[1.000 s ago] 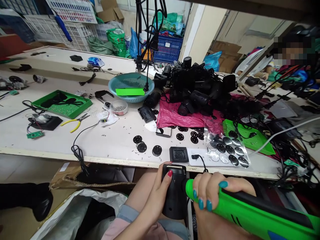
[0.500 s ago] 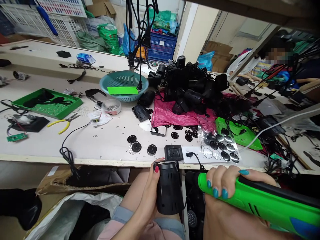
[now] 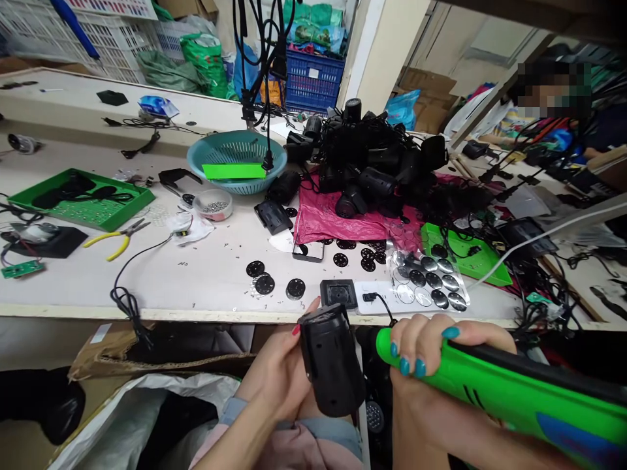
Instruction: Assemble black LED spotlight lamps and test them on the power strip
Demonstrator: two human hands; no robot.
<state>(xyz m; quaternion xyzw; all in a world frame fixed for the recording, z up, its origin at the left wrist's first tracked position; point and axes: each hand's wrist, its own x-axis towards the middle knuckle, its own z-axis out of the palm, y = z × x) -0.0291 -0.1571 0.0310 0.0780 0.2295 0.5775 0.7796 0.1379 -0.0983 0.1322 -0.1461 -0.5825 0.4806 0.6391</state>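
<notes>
My left hand [image 3: 281, 356] is wrapped around the side of a black cylindrical lamp housing [image 3: 336, 365], held tilted over my lap in front of the table edge. My right hand [image 3: 421, 343] grips a green electric screwdriver [image 3: 470, 372] with a black strip along its top. Its front end points left at the housing, with a gap between them; the bit is too dark to make out. On the table just beyond the housing lie a black square part [image 3: 339, 295] and a white power strip [image 3: 365, 304] with a plug in it.
Several black discs [image 3: 295, 288] lie near the table edge, beside a clear sheet of round pieces [image 3: 435, 281]. Behind are a pile of black lamps [image 3: 372, 156], a teal basket [image 3: 200, 153] under hanging cables, yellow pliers [image 3: 117, 243] and a green tray [image 3: 98, 219]. Another person sits far right.
The housing has tipped, its top leaning left and its lower end swinging right. The screwdriver in my right hand has shifted slightly left and up. The camera view has moved a little.
</notes>
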